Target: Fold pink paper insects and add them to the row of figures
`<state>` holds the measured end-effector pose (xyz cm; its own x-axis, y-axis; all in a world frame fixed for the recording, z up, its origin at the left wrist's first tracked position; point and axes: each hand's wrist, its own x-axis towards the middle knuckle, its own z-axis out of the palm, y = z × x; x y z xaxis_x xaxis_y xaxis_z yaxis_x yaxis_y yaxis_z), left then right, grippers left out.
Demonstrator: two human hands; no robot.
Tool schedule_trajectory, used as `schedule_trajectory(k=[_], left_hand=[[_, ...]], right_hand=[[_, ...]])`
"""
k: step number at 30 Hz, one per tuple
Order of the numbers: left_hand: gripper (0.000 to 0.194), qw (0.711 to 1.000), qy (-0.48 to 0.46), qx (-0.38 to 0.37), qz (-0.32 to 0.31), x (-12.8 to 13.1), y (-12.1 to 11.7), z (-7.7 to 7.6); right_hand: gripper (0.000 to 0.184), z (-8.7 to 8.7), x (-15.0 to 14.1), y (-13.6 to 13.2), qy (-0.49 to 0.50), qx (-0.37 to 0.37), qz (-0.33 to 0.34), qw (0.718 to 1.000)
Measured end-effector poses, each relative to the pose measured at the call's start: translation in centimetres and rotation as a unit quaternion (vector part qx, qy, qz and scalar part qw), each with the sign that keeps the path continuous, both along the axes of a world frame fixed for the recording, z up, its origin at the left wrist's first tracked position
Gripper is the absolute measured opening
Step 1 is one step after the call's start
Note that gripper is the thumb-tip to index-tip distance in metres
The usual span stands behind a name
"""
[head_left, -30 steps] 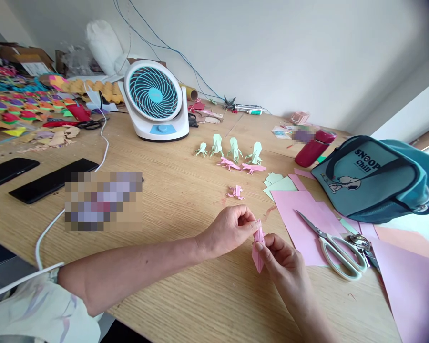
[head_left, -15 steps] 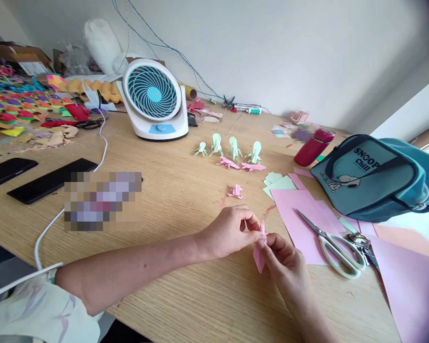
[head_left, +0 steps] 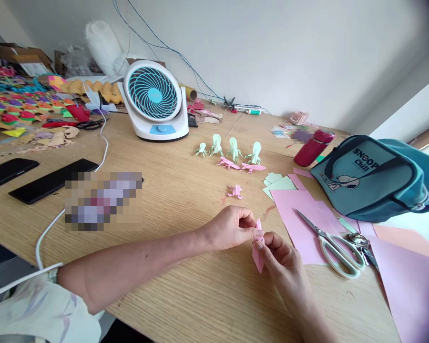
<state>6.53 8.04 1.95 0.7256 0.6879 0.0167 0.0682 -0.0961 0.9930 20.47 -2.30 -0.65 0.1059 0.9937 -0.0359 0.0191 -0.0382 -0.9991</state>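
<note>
A small folded piece of pink paper (head_left: 258, 252) is pinched between both my hands just above the wooden table (head_left: 186, 295). My left hand (head_left: 230, 227) grips its upper end with thumb and fingers closed. My right hand (head_left: 284, 261) holds its right side, fingers curled round it. Beyond them lies a small pink folded figure (head_left: 236, 191). Farther back stand several pale green folded figures (head_left: 232, 149) and two pink ones (head_left: 241, 165).
White-handled scissors (head_left: 334, 245) lie on pink paper sheets (head_left: 300, 214) to the right, by a teal bag (head_left: 375, 178) and a red bottle (head_left: 313, 146). A white fan (head_left: 153, 102) stands at the back. Two dark phones (head_left: 28, 178) and a white cable (head_left: 75, 195) lie left.
My fingers have shifted slightly on the pink paper, working its upper end; the hands stay in the same spot. Nothing else on the table has moved.
</note>
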Motion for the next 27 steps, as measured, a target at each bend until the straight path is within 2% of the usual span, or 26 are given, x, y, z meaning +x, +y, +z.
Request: schedule_trajectory(k=[4, 15, 23, 27], left_hand=[[0.03, 0.998, -0.019, -0.055, -0.029, 0.0, 0.4, 0.2], [0.037, 0.992, -0.014, -0.128, 0.009, -0.1, 0.3, 1.3], [0.041, 0.988, -0.017, -0.154, 0.008, -0.2, 0.5, 1.0], [0.039, 0.994, -0.012, -0.11, 0.022, -0.1, 0.6, 0.9]], right_hand=[[0.034, 0.0, 0.0, -0.2, 0.001, -0.004, 0.008, 1.0], [0.034, 0.1, -0.1, -0.1, 0.012, -0.007, 0.01, 1.0], [0.031, 0.1, 0.0, -0.2, 0.016, 0.002, 0.012, 1.0], [0.032, 0.1, 0.1, -0.1, 0.025, -0.003, -0.009, 1.0]])
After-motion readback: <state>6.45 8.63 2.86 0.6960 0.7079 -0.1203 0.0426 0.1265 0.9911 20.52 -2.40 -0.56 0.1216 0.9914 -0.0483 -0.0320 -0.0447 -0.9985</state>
